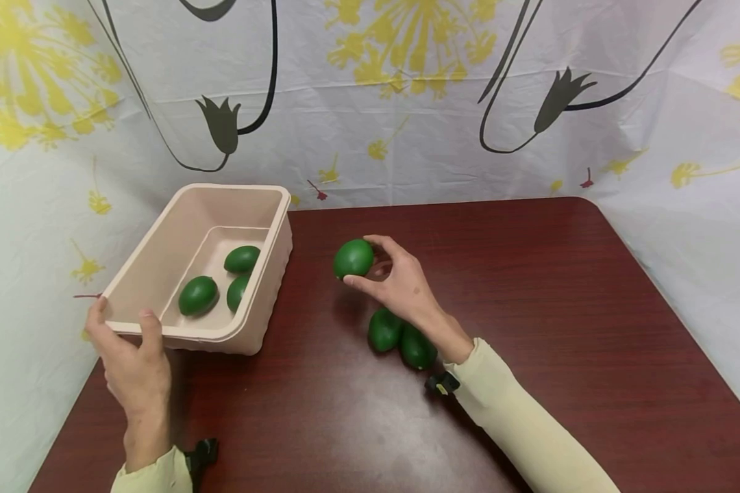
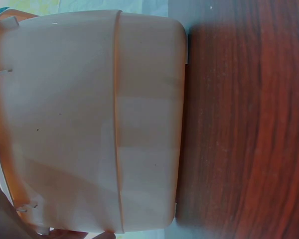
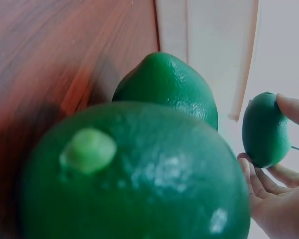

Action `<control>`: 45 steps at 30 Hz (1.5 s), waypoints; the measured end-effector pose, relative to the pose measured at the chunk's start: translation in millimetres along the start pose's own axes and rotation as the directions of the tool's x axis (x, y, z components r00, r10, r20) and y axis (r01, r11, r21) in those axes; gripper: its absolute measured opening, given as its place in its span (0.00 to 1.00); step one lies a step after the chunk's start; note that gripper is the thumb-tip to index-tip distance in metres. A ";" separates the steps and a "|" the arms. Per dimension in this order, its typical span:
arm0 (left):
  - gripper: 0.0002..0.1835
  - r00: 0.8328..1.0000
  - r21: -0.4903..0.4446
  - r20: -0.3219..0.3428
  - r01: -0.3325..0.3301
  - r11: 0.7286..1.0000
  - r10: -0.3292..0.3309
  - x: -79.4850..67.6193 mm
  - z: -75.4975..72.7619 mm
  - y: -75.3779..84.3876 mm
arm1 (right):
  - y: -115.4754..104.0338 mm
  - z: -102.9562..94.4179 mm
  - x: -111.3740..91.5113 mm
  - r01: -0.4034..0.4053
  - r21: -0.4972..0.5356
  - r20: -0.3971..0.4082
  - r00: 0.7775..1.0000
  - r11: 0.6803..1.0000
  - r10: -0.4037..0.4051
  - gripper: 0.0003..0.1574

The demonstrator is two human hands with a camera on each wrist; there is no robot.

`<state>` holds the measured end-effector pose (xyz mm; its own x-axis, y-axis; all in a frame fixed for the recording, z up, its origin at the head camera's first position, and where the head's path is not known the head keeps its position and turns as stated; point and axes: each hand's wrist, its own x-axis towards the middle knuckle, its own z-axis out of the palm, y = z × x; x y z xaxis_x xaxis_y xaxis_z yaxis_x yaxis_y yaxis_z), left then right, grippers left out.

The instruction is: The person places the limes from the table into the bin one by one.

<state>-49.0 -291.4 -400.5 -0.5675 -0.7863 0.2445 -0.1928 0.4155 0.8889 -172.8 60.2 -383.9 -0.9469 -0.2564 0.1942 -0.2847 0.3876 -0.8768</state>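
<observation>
My right hand [image 1: 407,284] pinches a green lime [image 1: 354,259] between thumb and fingers, above the table. The right wrist view shows the same held lime [image 3: 265,129] at the right, clear of the tabletop. Two more limes, one of them a near lime [image 1: 418,347] and the other a lime [image 1: 385,330] beside it, lie on the table below my right wrist. My left hand [image 1: 137,363] grips the near left corner of a beige plastic bin [image 1: 277,257], thumb over the rim. Inside the bin lie three limes [image 1: 199,296], one partly hidden by the side wall.
The bin stands at the left of a dark red-brown wooden table [image 1: 530,329]. A white cloth [image 1: 407,157] with yellow and grey flower prints hangs behind the table and along its sides. The bin's outer wall [image 2: 65,124] fills much of the left wrist view.
</observation>
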 end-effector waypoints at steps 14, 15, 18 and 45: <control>0.35 1.000 -0.001 -0.010 -0.005 1.000 0.005 0.8 2.0 0.3 | -8.3 9.2 -3.3 0.059 -0.024 0.019 0.998 0.998 -0.059 0.45; 0.35 1.000 -0.002 -0.011 -0.004 1.000 0.004 1.0 2.1 0.4 | -8.8 10.0 -3.5 0.064 -0.025 0.020 0.998 0.998 -0.063 0.45; 0.35 1.000 0.000 -0.012 -0.005 1.000 0.005 1.4 2.1 0.8 | -10.3 12.0 -4.1 0.075 -0.028 0.023 0.997 0.997 -0.075 0.45; 0.35 1.000 0.009 -0.015 0.011 1.000 -0.011 1.2 1.1 -1.3 | -24.7 30.1 -14.0 0.120 -0.010 0.052 0.991 0.993 -0.120 0.47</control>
<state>-50.3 -292.4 -401.8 -0.5530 -0.7975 0.2410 -0.2061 0.4112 0.8879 -148.0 27.6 -378.2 -0.8970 -0.3465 0.2746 -0.3980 0.3625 -0.8427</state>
